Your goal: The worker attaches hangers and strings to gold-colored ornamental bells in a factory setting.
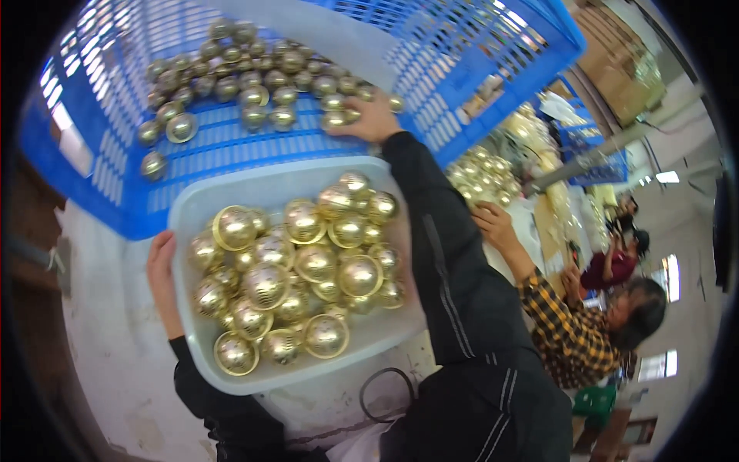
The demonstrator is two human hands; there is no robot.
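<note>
A pale translucent plastic tub (202, 356) holds many shiny gold domed balls (267, 286), several with flared rims and slotted patterns. My left hand (161, 273) grips the tub's left side, its fingers along the outer wall. Beyond the tub stands a large blue slatted crate (219, 154), where more gold balls (254, 81) lie mostly toward the back. My right hand (372, 117) reaches into the crate's right part, thumb and fingers closed around a gold ball (333, 118) or two; my fingers partly hide them.
White sheeting (327, 35) hangs over the crate's far side. The tub rests on a worn white table (115, 323), with a black cord loop (385, 385) near me. At right, a co-worker in a checked shirt (566, 323) reaches toward another pile of gold balls (485, 173), beside a grey pole (585, 163).
</note>
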